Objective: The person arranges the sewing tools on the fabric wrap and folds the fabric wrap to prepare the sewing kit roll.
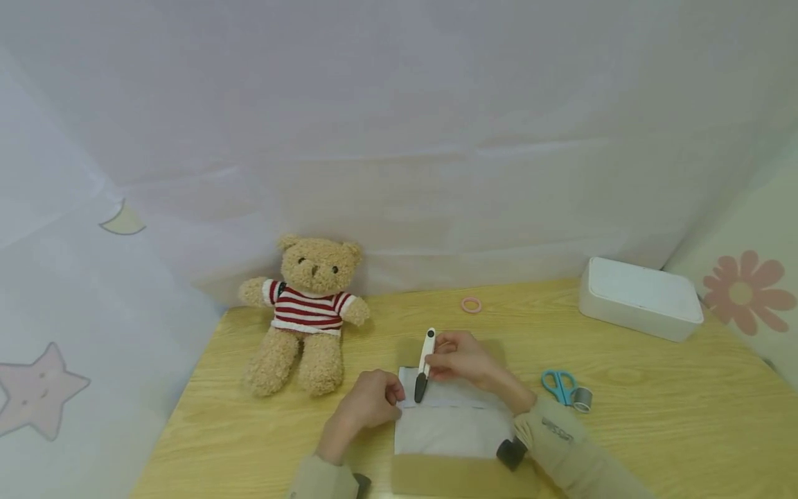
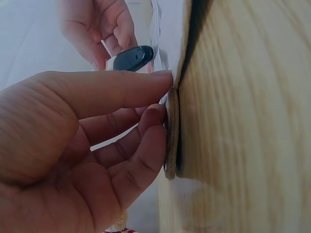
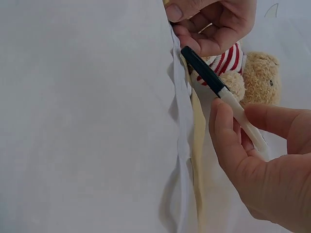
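A pale cloth (image 1: pixel 451 433) with a seam-like line across it lies at the front of the table. My left hand (image 1: pixel 372 400) is at its left edge; in the left wrist view, thumb and fingertips (image 2: pixel 154 115) pinch the layered edge, which has a brownish border. My right hand (image 1: pixel 464 360) holds a slim white pen-like tool (image 1: pixel 427 357) with a black end. That black end (image 3: pixel 201 69) points down toward the cloth near the left hand. Whether it touches the cloth I cannot tell. A wavy white strip (image 3: pixel 182 126) runs along the opening beside a yellowish layer.
A teddy bear (image 1: pixel 308 312) in a striped top sits at the back left. Behind the cloth lies a pink ring (image 1: pixel 471 305). Blue-handled scissors (image 1: pixel 560 387) and a grey thread spool (image 1: pixel 582 400) are to the right. A white box (image 1: pixel 642 298) stands at the back right.
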The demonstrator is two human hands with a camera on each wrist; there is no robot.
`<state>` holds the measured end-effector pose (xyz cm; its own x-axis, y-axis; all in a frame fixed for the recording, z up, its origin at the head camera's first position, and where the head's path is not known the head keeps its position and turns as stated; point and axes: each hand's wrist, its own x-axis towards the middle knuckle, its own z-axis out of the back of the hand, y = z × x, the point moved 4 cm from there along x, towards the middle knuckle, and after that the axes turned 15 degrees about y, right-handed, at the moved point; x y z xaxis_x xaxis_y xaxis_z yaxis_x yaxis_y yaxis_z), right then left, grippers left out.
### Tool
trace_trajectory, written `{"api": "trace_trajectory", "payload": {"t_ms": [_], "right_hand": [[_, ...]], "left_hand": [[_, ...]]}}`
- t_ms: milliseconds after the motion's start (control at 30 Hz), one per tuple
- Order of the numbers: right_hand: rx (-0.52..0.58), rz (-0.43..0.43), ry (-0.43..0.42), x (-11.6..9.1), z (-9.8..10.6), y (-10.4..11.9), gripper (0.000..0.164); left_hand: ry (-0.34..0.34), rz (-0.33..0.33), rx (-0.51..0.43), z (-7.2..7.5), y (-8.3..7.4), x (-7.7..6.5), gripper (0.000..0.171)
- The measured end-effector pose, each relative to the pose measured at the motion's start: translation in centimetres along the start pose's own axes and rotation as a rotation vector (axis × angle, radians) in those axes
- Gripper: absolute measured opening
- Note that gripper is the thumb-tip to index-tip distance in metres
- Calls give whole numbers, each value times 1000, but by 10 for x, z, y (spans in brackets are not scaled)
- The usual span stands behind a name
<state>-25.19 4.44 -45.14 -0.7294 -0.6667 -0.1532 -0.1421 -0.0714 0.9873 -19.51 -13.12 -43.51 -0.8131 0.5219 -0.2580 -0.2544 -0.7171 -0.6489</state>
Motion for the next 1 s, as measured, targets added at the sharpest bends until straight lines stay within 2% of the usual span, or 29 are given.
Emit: {"api": "trace_trajectory", "payload": {"t_ms": [333, 600, 1000], "right_hand": [[-8, 8, -31, 12, -1, -5, 18], [-44, 34, 17, 15, -7, -6, 57], [-156, 1, 104, 19, -16, -4, 54]], "left_hand": [[6, 12, 16, -1, 1, 1, 19], [3, 6, 16, 0, 1, 1, 19], [10, 9, -2, -1, 1, 0, 20]]}}
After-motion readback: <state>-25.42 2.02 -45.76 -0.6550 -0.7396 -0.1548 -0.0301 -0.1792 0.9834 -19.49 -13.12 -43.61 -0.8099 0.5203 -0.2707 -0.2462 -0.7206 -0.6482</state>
